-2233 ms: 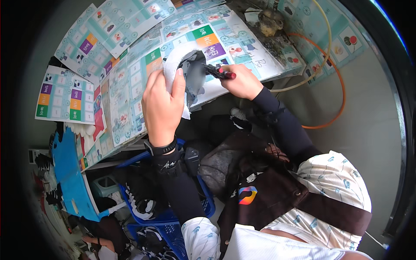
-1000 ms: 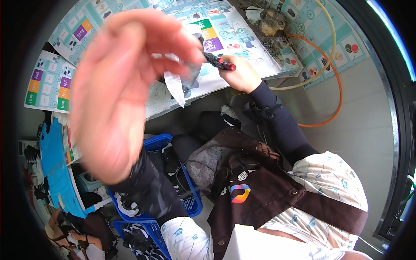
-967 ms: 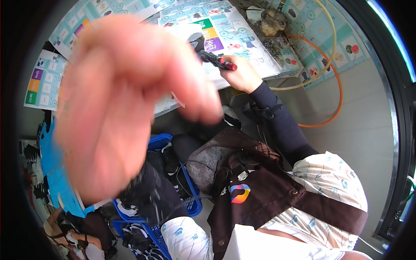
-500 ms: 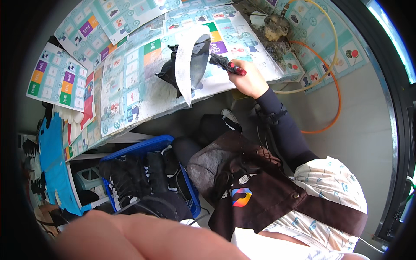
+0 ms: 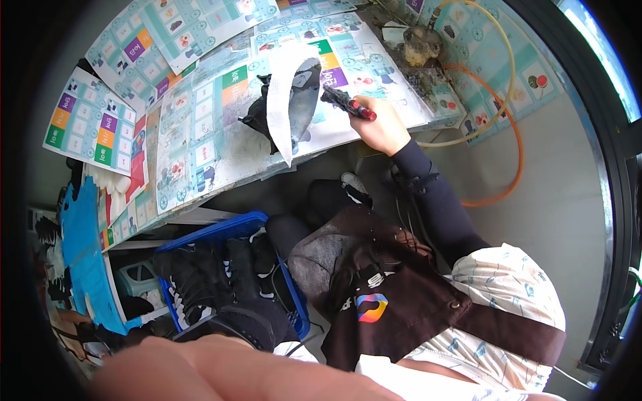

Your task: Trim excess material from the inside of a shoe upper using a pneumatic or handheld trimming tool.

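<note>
My right hand [image 5: 382, 125] is closed round the red end of a red-handled tool [image 5: 351, 105], at the front right of the table. Its dark, crusted head points left; crust and distance hide its exact kind. Just left of its tip lies a limp black shoe-upper-like piece [image 5: 257, 119] with a curved white strip [image 5: 281, 113] along it and a grey inner face. The tool and the piece appear apart. Close to the camera, at the lower left, my left arm or hand [image 5: 227, 371] shows as a large blurred shape; its fingers cannot be made out.
Printed sheets cover the table [image 5: 194, 150]. A crusted pot [image 5: 421, 45] stands at the back right, with yellow [image 5: 513, 63] and orange hoses [image 5: 520, 147] curving beside it. Below is a blue basket [image 5: 231, 224] of black shoes. White gloves [image 5: 112, 182] hang at the left edge.
The view shifts slightly. My right hand and the tool sit a touch further left and tip down a little. The black piece keeps its place on the table.
</note>
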`<control>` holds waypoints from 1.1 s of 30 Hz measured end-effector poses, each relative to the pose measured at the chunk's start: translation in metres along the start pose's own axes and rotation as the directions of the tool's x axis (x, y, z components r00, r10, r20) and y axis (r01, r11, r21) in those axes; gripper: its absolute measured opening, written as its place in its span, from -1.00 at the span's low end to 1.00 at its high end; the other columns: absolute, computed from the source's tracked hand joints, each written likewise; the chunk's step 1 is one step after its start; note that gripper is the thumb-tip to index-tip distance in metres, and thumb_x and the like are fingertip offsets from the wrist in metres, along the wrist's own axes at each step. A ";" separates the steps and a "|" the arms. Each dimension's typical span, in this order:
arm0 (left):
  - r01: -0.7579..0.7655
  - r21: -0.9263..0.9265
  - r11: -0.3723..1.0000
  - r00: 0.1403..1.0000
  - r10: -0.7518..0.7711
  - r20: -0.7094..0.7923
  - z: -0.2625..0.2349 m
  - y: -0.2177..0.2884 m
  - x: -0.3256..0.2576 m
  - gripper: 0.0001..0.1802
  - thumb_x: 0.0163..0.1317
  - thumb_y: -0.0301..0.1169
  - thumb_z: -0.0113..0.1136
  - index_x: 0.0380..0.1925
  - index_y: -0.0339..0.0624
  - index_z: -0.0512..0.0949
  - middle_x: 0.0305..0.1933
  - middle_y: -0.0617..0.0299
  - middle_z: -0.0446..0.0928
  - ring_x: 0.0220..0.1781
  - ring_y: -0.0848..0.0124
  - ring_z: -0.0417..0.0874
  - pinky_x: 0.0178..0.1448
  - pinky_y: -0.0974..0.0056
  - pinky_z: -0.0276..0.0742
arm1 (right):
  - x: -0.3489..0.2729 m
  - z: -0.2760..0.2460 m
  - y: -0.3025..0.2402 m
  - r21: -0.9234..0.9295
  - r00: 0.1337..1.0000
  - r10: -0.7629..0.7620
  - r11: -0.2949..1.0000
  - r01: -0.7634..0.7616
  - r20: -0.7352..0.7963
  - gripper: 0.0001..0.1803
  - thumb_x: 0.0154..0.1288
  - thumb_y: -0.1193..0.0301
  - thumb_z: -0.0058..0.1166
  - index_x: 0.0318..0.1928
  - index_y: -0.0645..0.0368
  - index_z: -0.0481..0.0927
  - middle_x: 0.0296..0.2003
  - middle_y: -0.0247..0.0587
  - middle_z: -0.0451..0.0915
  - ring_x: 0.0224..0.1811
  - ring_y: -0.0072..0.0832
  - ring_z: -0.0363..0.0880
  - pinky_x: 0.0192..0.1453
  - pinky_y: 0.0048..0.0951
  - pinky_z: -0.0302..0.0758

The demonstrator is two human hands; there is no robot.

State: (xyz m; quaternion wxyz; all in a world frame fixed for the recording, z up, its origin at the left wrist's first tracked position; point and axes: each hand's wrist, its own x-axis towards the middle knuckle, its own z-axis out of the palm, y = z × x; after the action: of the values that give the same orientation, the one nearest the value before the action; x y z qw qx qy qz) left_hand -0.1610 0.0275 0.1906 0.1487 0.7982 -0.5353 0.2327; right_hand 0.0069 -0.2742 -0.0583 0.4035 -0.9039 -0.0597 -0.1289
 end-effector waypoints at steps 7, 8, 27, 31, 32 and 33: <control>0.008 -0.050 0.999 1.000 -0.008 0.010 0.002 -0.006 -0.001 -0.77 0.47 -0.38 0.10 -0.04 -0.30 0.59 -0.01 0.01 0.62 0.05 0.09 0.65 0.17 0.07 0.57 | 0.003 0.000 -0.005 0.009 0.998 0.055 0.998 -0.055 0.018 -0.80 0.24 0.42 0.06 -0.23 0.25 0.67 -0.38 0.28 0.65 -0.21 0.25 0.65 -0.06 0.05 0.57; 0.001 -0.066 0.998 1.000 0.000 0.007 0.002 -0.008 0.000 -0.76 0.48 -0.38 0.09 -0.03 -0.31 0.59 0.01 0.01 0.62 0.06 0.09 0.65 0.18 0.07 0.57 | 0.003 0.002 -0.001 0.008 0.998 0.057 0.998 -0.057 0.016 -0.80 0.24 0.42 0.06 -0.23 0.25 0.67 -0.38 0.28 0.65 -0.21 0.25 0.65 -0.06 0.05 0.57; 0.597 -0.219 0.772 0.736 -0.635 -0.235 0.186 -0.121 0.021 -0.56 0.43 -0.25 0.37 0.17 -0.32 0.62 -0.03 0.06 0.73 -0.12 0.37 0.75 -0.04 0.25 0.66 | 0.005 0.000 -0.007 0.008 0.999 0.041 0.999 -0.041 0.024 -0.79 0.27 0.41 0.03 -0.24 0.26 0.68 -0.38 0.27 0.66 -0.21 0.22 0.66 -0.06 0.02 0.59; 0.586 -0.221 0.780 0.747 -0.625 -0.226 0.188 -0.123 0.024 -0.60 0.43 -0.24 0.37 0.09 -0.35 0.66 -0.12 0.07 0.74 -0.19 0.41 0.75 -0.10 0.27 0.65 | 0.006 0.003 0.000 -0.044 0.997 0.046 0.998 -0.043 0.061 -0.76 0.26 0.40 0.03 -0.21 0.26 0.71 -0.34 0.29 0.67 -0.18 0.21 0.68 -0.02 0.02 0.60; 0.587 -0.221 0.779 0.746 -0.626 -0.226 0.187 -0.123 0.025 -0.60 0.43 -0.24 0.37 0.09 -0.35 0.66 -0.12 0.07 0.74 -0.19 0.41 0.75 -0.10 0.27 0.65 | 0.006 0.005 0.004 -0.028 0.995 0.051 0.998 -0.049 0.085 -0.78 0.27 0.39 0.08 -0.20 0.26 0.68 -0.38 0.24 0.66 -0.23 0.18 0.67 -0.07 -0.03 0.58; 0.585 -0.241 0.775 0.746 -0.630 -0.215 0.186 -0.122 0.026 -0.60 0.43 -0.24 0.37 0.08 -0.35 0.67 -0.12 0.06 0.74 -0.20 0.41 0.75 -0.10 0.27 0.65 | 0.007 0.005 0.007 -0.012 0.992 0.056 0.998 -0.055 0.109 -0.79 0.27 0.38 0.12 -0.19 0.26 0.65 -0.41 0.20 0.64 -0.27 0.16 0.66 -0.13 -0.07 0.57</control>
State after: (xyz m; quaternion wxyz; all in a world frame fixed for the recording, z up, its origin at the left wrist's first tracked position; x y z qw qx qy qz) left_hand 0.0000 -0.0368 0.0480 0.3543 0.8727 -0.2352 0.2399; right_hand 0.0160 -0.2747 -0.0648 0.3987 -0.9128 -0.0561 -0.0681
